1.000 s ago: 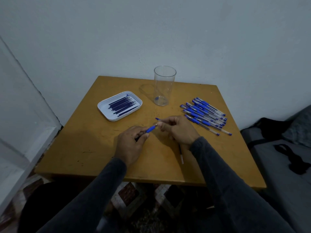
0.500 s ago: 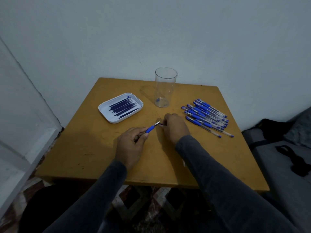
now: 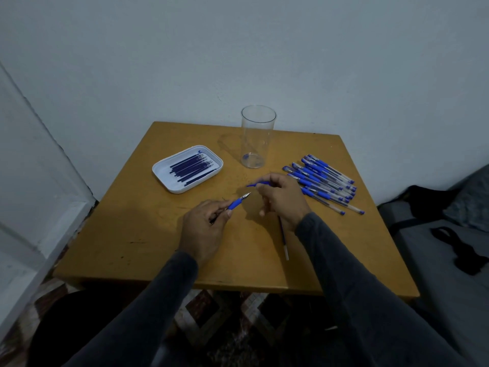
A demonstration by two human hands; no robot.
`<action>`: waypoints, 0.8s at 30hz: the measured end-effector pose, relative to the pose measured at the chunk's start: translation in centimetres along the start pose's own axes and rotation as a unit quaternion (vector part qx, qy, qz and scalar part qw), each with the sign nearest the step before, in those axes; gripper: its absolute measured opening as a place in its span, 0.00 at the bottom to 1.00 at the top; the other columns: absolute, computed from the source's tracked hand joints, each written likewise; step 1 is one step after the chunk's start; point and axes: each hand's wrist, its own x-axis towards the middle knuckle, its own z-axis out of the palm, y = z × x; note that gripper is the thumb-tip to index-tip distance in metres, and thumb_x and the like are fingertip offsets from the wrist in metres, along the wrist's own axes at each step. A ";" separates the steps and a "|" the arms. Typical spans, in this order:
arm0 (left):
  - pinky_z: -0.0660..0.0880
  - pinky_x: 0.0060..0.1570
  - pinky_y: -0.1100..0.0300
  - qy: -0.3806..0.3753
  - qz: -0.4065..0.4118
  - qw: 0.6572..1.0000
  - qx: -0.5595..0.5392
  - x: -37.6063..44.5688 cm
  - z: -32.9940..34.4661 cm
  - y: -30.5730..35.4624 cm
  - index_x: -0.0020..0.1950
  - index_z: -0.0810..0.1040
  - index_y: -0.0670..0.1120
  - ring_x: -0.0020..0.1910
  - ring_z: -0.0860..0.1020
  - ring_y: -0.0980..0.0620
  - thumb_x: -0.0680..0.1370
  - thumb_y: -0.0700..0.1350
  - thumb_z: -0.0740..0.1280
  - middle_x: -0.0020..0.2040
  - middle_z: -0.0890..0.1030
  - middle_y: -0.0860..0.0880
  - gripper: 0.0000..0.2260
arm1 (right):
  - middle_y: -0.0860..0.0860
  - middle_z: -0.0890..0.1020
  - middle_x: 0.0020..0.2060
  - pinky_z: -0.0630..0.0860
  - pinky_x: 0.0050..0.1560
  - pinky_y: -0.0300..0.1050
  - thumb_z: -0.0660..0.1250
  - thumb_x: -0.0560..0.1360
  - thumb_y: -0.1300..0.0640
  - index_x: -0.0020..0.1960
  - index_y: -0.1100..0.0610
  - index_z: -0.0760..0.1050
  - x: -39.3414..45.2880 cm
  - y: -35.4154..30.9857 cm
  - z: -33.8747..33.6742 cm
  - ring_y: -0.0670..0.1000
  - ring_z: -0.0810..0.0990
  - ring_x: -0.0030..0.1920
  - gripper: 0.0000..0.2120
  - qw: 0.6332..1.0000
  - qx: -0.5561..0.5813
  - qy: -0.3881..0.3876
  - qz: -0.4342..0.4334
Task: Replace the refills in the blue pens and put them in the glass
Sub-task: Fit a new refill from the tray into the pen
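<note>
Wooden table [image 3: 137, 234]: left hand [image 3: 203, 229] grips pen [image 3: 238, 202]; right hand [image 3: 284, 200] just beside tip.

An uncapped blue pen [image 3: 237, 203] points toward a blue cap [image 3: 257, 184]. More capped pens [image 3: 321, 181] lie heaped right of the empty, upright clear glass [image 3: 256, 140]. Dark refills [image 3: 191, 169] lie left.

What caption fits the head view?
Left hand holds a pen, right hand its cap, beside an empty glass.
</note>
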 end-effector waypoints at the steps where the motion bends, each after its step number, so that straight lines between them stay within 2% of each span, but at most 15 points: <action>1: 0.76 0.51 0.70 -0.005 0.000 1.000 0.005 0.0 0.0 0.0 0.62 0.82 0.47 0.51 0.79 0.63 0.79 0.43 0.71 0.53 0.83 0.54 0.12 | 0.56 0.79 0.41 0.80 0.29 0.45 0.66 0.81 0.66 0.52 0.61 0.80 -0.2 -0.1 -0.1 0.50 0.78 0.36 0.05 0.999 0.032 -0.013 0.012; 4: 0.76 0.52 0.67 -0.012 -0.001 1.000 0.010 -0.1 -0.1 0.0 0.62 0.83 0.48 0.50 0.79 0.62 0.79 0.43 0.71 0.52 0.83 0.55 0.12 | 0.59 0.82 0.46 0.82 0.30 0.46 0.66 0.81 0.67 0.56 0.61 0.78 -0.5 -0.1 -0.4 0.50 0.81 0.35 0.06 0.999 0.038 -0.032 0.003; 7: 0.77 0.51 0.64 -0.017 0.002 1.000 0.008 -0.2 -0.1 0.1 0.62 0.83 0.48 0.49 0.79 0.60 0.79 0.43 0.71 0.51 0.83 0.55 0.12 | 0.60 0.84 0.44 0.80 0.27 0.47 0.69 0.80 0.65 0.57 0.59 0.75 -1.0 -0.2 -0.4 0.51 0.80 0.31 0.08 1.000 0.015 -0.015 -0.016; 10: 0.77 0.50 0.65 -0.021 0.001 1.000 0.011 -0.2 -0.2 0.3 0.62 0.83 0.49 0.49 0.79 0.61 0.79 0.43 0.70 0.51 0.83 0.55 0.12 | 0.60 0.84 0.44 0.79 0.25 0.44 0.69 0.79 0.65 0.54 0.60 0.76 -1.4 -0.2 -0.4 0.50 0.80 0.30 0.05 0.999 -0.002 -0.015 -0.031; 13: 0.77 0.49 0.65 -0.022 0.004 1.000 0.007 -0.2 -0.2 0.3 0.62 0.83 0.49 0.48 0.79 0.60 0.79 0.43 0.71 0.50 0.83 0.56 0.12 | 0.62 0.83 0.47 0.80 0.26 0.44 0.69 0.79 0.65 0.57 0.60 0.79 -1.6 0.2 -0.3 0.51 0.80 0.32 0.08 0.999 -0.007 -0.021 -0.027; 17: 0.72 0.46 0.73 -0.031 0.001 0.999 0.007 -0.2 -0.2 0.4 0.62 0.83 0.49 0.47 0.78 0.62 0.79 0.42 0.71 0.47 0.82 0.56 0.12 | 0.61 0.85 0.47 0.82 0.28 0.46 0.70 0.79 0.64 0.63 0.58 0.78 -1.9 0.6 0.1 0.53 0.81 0.34 0.13 0.999 -0.010 -0.046 -0.006; 19: 0.70 0.44 0.75 -0.038 0.005 0.999 0.013 -0.2 -0.2 0.5 0.62 0.83 0.49 0.46 0.78 0.63 0.79 0.42 0.71 0.46 0.81 0.57 0.12 | 0.60 0.85 0.45 0.82 0.28 0.48 0.71 0.78 0.64 0.61 0.57 0.75 -1.9 0.7 0.3 0.54 0.82 0.34 0.13 0.999 -0.004 -0.050 0.003; 24: 0.72 0.44 0.74 -0.042 0.004 0.999 0.008 -0.2 -0.4 0.5 0.62 0.83 0.49 0.46 0.78 0.60 0.79 0.42 0.71 0.46 0.82 0.56 0.12 | 0.61 0.86 0.41 0.82 0.30 0.50 0.71 0.78 0.64 0.56 0.60 0.75 -2.0 0.9 1.0 0.58 0.83 0.34 0.09 0.999 0.033 -0.022 0.011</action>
